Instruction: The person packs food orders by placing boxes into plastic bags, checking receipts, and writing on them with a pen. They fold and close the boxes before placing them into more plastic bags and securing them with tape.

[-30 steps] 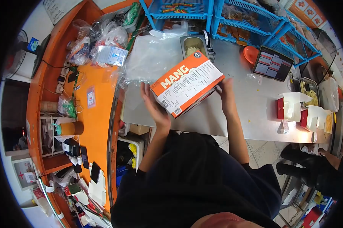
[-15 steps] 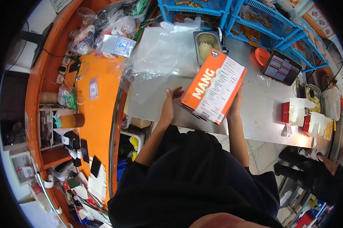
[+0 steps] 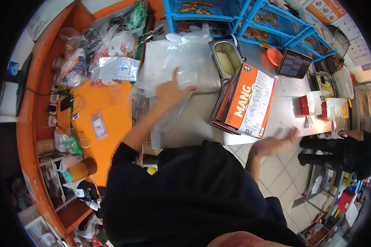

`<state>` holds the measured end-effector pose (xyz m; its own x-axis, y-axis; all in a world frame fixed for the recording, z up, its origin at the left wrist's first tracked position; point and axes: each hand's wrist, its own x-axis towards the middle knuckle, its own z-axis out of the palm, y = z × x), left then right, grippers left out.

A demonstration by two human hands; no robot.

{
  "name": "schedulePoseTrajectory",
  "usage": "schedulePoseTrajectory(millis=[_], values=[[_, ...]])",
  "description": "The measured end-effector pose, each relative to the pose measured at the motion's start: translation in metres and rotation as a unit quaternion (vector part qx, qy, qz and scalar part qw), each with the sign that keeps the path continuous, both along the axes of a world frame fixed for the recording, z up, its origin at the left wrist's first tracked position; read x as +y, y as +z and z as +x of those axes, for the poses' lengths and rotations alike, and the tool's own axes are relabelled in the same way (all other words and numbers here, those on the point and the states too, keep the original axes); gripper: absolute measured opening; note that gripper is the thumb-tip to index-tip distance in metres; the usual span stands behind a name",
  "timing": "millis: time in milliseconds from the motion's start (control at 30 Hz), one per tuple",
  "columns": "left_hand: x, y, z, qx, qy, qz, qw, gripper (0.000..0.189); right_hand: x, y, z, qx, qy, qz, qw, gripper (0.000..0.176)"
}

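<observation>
A stack of flat orange-and-white cardboard boxes (image 3: 243,108), with "MANG" printed on the top one, lies tilted on the steel counter (image 3: 185,129). My left hand (image 3: 171,91) is over the clear plastic bags (image 3: 156,57) to the left of the stack. Its index finger and thumb are stretched apart, and nothing shows in it. Beyond the counter's front edge, my right hand (image 3: 272,146) is open and empty, near the stack's lower right corner. Its fingertips are blurred by motion.
A metal tub (image 3: 226,58) of pale shreds touches the area behind the boxes. Blue plastic racks (image 3: 234,39) line the back. A tablet (image 3: 294,64) and red-and-white cartons (image 3: 313,104) stand at right. An orange table (image 3: 115,101) is at left. Another person (image 3: 337,150) is at far right.
Both hands have let go of the box stack, which now rests on the counter. My left hand has moved up over the plastic bags; my right hand has moved outward to the right. The view has turned.
</observation>
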<state>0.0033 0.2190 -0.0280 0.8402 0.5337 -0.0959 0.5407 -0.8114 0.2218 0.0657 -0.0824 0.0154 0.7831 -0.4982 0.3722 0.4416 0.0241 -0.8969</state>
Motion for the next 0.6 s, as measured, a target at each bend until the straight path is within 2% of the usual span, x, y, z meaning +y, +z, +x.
schedulePoseTrajectory(millis=[33,67,100,133,167,200,233,267,333,400,467,500,533,567,600], values=[[0.033,-0.029,-0.004,0.018,-0.030,0.052,0.998,0.047,0.006,0.026,-0.011,-0.171,-0.037,-0.051,0.983,0.042],[0.077,-0.063,-0.003,-0.013,-0.070,0.046,0.996,0.040,0.008,0.033,-0.020,-0.310,-0.095,-0.137,0.936,0.034],[0.117,-0.084,0.008,-0.045,-0.110,0.043,0.992,0.034,0.012,0.027,-0.014,-0.532,-0.085,-0.120,0.834,0.025],[0.142,-0.069,0.026,-0.079,-0.060,0.036,0.994,0.031,0.031,0.036,-0.030,-0.527,0.003,-0.124,0.841,0.017],[0.167,-0.043,0.044,-0.110,-0.012,0.030,0.993,0.028,0.057,0.043,-0.053,-0.517,0.090,-0.127,0.842,0.009],[0.194,-0.029,0.060,-0.215,0.044,-0.042,0.975,0.025,0.075,0.036,-0.062,-0.512,0.083,-0.130,0.845,0.009],[0.224,-0.034,0.076,-0.315,0.060,-0.109,0.941,0.038,0.095,0.024,-0.063,-0.479,0.220,-0.174,0.832,0.009],[0.225,-0.030,0.078,-0.313,0.055,-0.109,0.942,0.038,0.117,0.013,-0.063,-0.437,0.354,-0.213,0.799,0.010],[0.207,-0.005,0.081,-0.291,0.021,-0.098,0.951,0.061,0.174,-0.014,-0.061,-0.302,0.430,-0.277,0.804,0.025],[0.148,0.036,0.055,-0.187,0.017,0.102,0.977,0.068,0.234,-0.046,-0.033,-0.189,0.404,-0.302,0.842,0.035],[0.126,0.027,0.039,-0.367,-0.138,0.096,0.915,0.055,0.264,-0.095,-0.001,-0.128,0.369,-0.408,0.825,0.035],[0.114,0.024,0.026,-0.336,-0.168,0.024,0.927,0.045,0.268,-0.106,0.009,-0.129,0.369,-0.406,0.826,0.035],[0.105,0.021,0.013,-0.303,-0.195,-0.048,0.932,0.037,0.268,-0.114,0.021,-0.003,0.389,-0.485,0.783,0.031],[0.099,0.011,0.004,-0.285,-0.173,-0.122,0.935,0.031,0.271,-0.117,0.028,0.123,0.399,-0.553,0.721,0.027],[0.095,0.006,-0.005,-0.264,-0.148,-0.197,0.933,0.025,0.275,-0.111,0.028,0.123,0.401,-0.553,0.720,0.027]])
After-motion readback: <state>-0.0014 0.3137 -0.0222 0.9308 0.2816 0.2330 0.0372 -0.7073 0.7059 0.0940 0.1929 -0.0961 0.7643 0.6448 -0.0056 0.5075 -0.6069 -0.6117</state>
